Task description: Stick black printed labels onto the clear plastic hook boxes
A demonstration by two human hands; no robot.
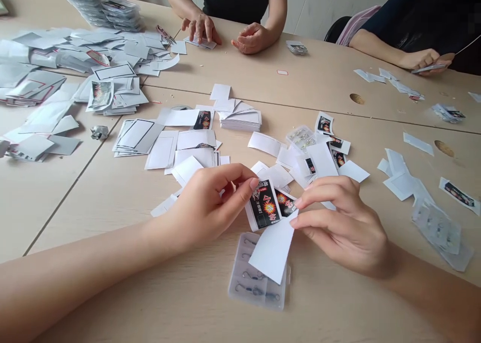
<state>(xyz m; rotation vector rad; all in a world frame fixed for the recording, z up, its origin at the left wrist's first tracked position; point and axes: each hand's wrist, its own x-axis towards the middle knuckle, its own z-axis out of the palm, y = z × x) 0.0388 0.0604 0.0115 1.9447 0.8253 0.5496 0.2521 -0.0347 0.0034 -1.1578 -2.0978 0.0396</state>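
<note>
My left hand [221,198] pinches a printed black label [265,205] with a white border and an orange burst between thumb and forefinger. My right hand [341,223] has its thumb and fingertips closed on a curved white paper [274,250], which hangs down from them. Between the hands, part of a second black label [284,203] shows; whether it is joined to the white paper I cannot tell. Below, on the table, lies a clear plastic box [259,295] with metal hooks in its compartments. The white paper covers part of that box.
White paper pieces [199,157] and more labels lie just beyond my hands. Paper heaps [93,57] and stacked boxes [122,15] stand far left. Another clear box [438,228] lies at right. Across the table [150,293], one person's hands [253,37] rest near paper; another person's hand [423,60] holds something flat.
</note>
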